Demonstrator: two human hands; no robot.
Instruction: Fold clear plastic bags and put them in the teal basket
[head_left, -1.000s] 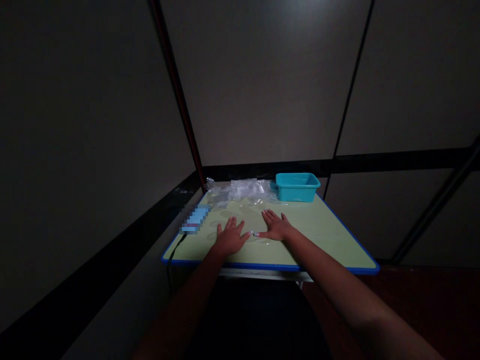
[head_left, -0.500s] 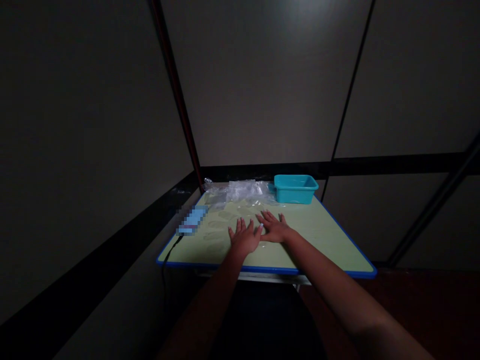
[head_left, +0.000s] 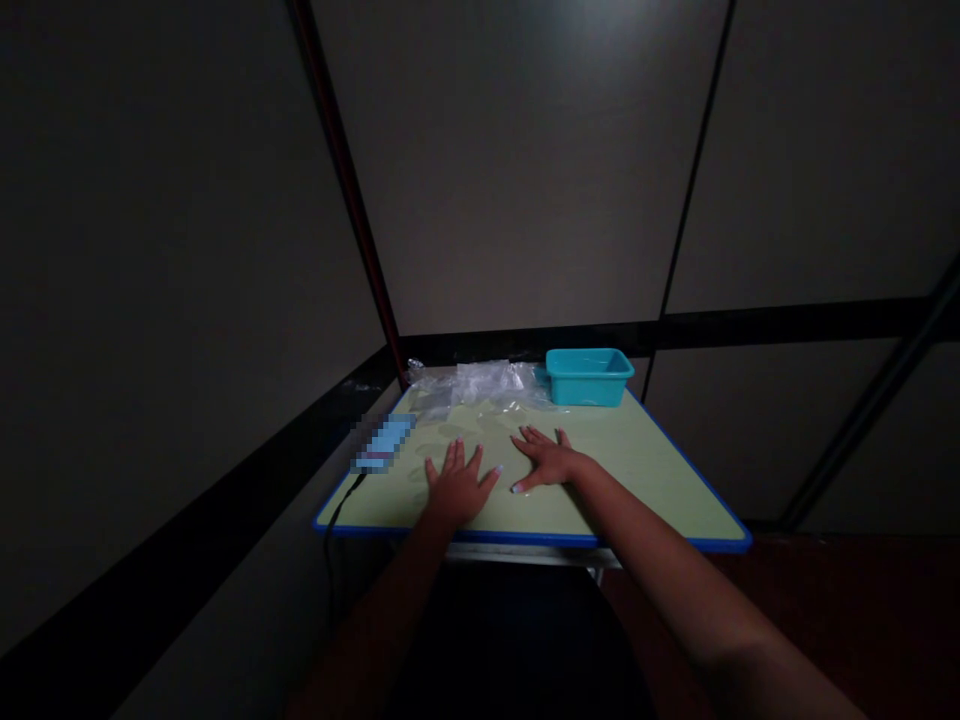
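Note:
My left hand lies with fingers spread on the pale green tabletop, near its front edge. To its right, my right hand also rests spread on the surface, its thumb pointing toward my left thumb. A gap separates the two hands. Faint, flat, see-through oval shapes show on the tabletop around and beyond my left hand; I cannot make out what they are. Clear plastic bags lie crumpled along the back, beyond my fingertips.
A turquoise plastic basket stands at the back right. At the left edge lies a blurred-out, light blue flat device, with a dark cable running over the edge. Blue trim borders the table. Walls rise behind and to the left.
My left hand has slid left, away from my right hand, so the thumbs no longer meet. My right hand has stayed nearly in place, with its thumb now spread out.

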